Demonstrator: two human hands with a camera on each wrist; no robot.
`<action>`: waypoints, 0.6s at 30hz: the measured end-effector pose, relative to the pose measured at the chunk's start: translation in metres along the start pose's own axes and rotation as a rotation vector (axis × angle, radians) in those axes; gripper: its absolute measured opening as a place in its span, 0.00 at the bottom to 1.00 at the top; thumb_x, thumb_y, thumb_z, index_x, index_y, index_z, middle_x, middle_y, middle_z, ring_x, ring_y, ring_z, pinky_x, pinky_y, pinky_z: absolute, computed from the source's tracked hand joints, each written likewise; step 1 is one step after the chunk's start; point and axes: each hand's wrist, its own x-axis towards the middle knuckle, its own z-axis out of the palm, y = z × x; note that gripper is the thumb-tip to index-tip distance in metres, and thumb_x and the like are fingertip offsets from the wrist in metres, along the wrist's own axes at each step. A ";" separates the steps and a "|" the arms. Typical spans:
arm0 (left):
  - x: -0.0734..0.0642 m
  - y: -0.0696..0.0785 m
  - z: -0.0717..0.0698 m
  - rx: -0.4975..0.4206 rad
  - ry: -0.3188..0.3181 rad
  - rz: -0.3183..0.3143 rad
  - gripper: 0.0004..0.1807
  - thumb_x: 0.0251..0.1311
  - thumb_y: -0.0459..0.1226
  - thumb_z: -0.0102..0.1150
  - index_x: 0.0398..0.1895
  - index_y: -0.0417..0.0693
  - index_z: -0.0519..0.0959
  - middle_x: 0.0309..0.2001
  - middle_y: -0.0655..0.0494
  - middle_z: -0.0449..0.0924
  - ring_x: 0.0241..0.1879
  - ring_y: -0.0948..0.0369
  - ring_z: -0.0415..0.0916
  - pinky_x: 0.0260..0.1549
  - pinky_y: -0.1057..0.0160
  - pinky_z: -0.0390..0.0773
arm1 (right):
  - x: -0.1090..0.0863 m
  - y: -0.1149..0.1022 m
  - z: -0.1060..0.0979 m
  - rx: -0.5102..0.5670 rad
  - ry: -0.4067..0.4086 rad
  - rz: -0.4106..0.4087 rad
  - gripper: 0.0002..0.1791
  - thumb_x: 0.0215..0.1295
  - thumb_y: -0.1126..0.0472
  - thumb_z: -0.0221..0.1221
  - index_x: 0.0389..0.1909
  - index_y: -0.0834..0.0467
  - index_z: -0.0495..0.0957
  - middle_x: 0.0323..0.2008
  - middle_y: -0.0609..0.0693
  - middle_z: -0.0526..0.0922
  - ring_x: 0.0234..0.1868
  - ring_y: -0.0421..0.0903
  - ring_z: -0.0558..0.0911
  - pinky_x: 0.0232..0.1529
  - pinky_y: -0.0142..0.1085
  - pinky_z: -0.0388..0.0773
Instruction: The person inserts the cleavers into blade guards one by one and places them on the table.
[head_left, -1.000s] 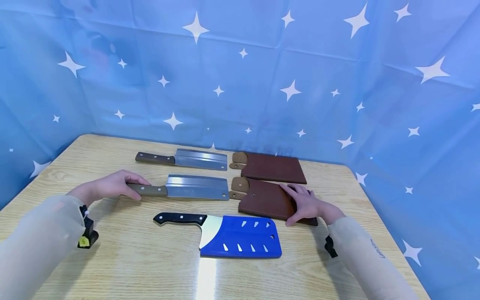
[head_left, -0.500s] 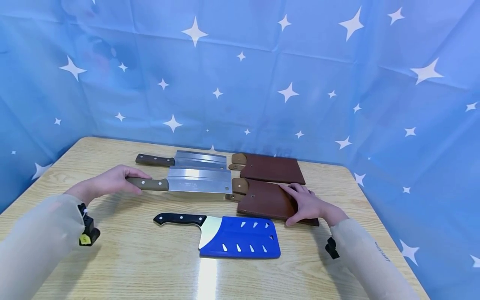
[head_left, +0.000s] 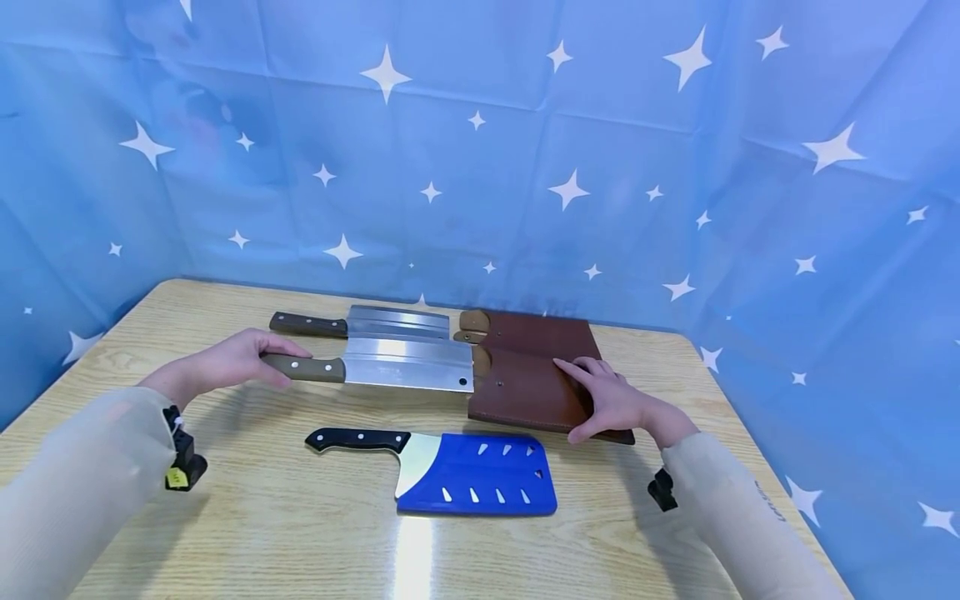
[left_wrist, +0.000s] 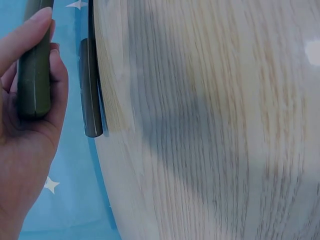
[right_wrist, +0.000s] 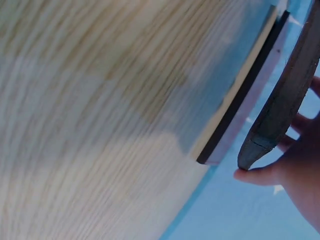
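Note:
In the head view my left hand (head_left: pixel 225 364) grips the wooden handle of a cleaver (head_left: pixel 408 363), its broad steel blade pointing right. The left wrist view shows fingers and thumb wrapped about the cleaver's handle (left_wrist: pixel 35 85). My right hand (head_left: pixel 618 404) holds a brown leather knife sheath (head_left: pixel 521 390) across its width, thumb on the near edge, fingers on the far one. Seen from the right wrist, the sheath (right_wrist: pixel 282 102) is raised off the table. The blade's end overlaps the sheath's open end and covers part of its tan snap tab.
Behind lie a second cleaver (head_left: pixel 307 324) and a second brown sheath (head_left: pixel 570 333). A black-handled cleaver in a blue blade cover (head_left: pixel 480 475) lies nearer the front. The wooden table (head_left: pixel 247 533) meets a blue star-patterned curtain (head_left: pixel 480 150) at its back edge.
My left hand has lifted the cleaver off the table and brought it right, to the sheath's mouth. My right hand has raised the sheath slightly; it now overlaps the rear sheath in view.

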 end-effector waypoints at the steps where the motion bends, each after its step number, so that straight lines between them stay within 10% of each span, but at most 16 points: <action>1: 0.000 0.001 0.000 0.000 -0.003 0.005 0.27 0.49 0.33 0.67 0.56 0.36 0.75 0.47 0.44 0.81 0.35 0.69 0.76 0.37 0.67 0.76 | 0.000 -0.001 -0.001 -0.001 0.003 -0.006 0.62 0.37 0.39 0.72 0.72 0.54 0.50 0.63 0.61 0.59 0.62 0.62 0.59 0.55 0.69 0.56; 18: 0.011 0.012 0.014 -0.008 -0.025 0.034 0.28 0.48 0.34 0.68 0.55 0.37 0.75 0.46 0.46 0.82 0.34 0.68 0.77 0.37 0.67 0.75 | 0.011 -0.020 -0.007 0.003 0.003 -0.044 0.61 0.39 0.41 0.72 0.73 0.52 0.49 0.65 0.61 0.58 0.64 0.61 0.56 0.55 0.66 0.58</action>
